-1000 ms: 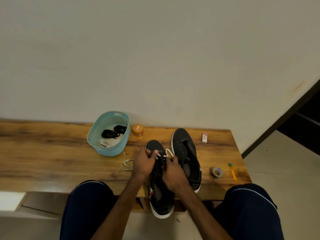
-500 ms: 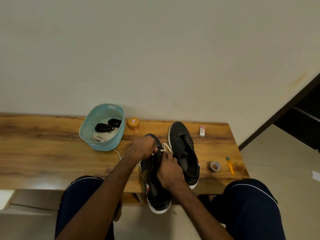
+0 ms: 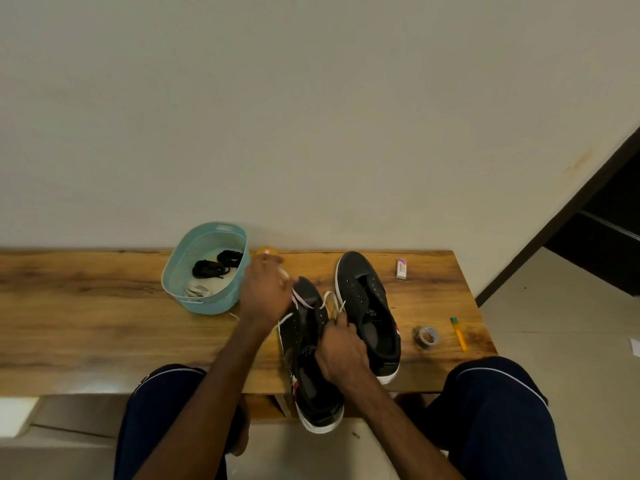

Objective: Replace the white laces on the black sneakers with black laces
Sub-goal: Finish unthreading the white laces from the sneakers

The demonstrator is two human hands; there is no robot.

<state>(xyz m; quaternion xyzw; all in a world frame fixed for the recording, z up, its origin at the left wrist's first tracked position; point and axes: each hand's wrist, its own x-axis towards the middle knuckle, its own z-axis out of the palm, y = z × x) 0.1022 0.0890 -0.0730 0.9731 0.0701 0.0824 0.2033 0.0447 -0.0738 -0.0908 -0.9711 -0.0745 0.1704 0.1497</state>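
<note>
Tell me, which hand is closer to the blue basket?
Left. The left hand sits just right of the blue basket, almost at its wall, holding the white lace. The right hand is farther right, gripping the near sneaker.

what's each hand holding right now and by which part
Left hand grips the white lace on its loose stretch; blur hides the exact spot. Right hand holds the near sneaker at its eyelet rows.

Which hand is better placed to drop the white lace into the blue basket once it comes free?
Left, probably. The left hand grips the white lace right beside the blue basket, while the right hand pinches a loop over the near sneaker, farther from the basket, steadying it.
</note>
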